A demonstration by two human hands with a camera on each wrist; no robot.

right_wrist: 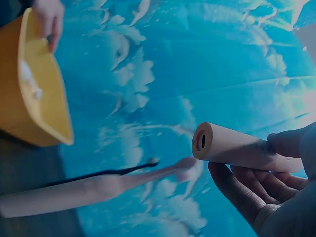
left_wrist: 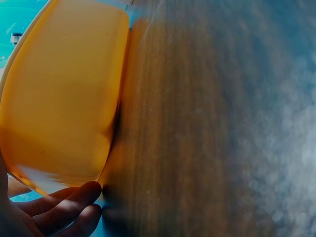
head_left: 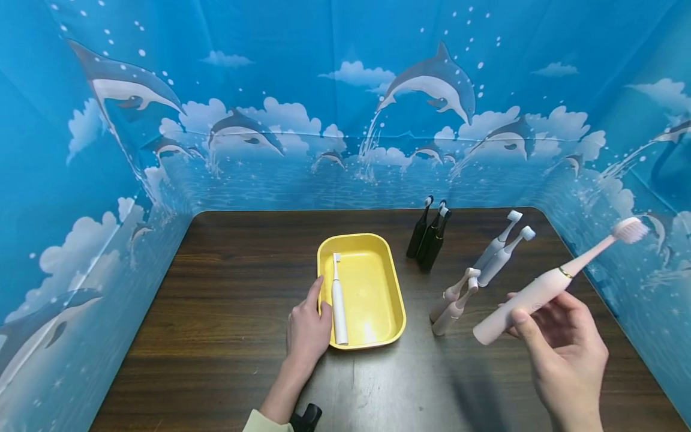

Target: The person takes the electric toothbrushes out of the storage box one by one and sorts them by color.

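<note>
My right hand holds a pale pink electric toothbrush by its handle, raised at the right with the bristle head up and to the right. In the right wrist view the handle's base shows a dark slot. At the left side of a yellow tray, my left hand grips the rim, with thumb on the edge and fingers along the outer wall. Inside the tray, along its left side, lies a white electric toothbrush.
Two pink toothbrushes stand upright right of the tray. Behind them are two whitish toothbrushes and several black toothbrushes, all upright. A blue dolphin-print curtain encloses the dark wooden table at the back and sides.
</note>
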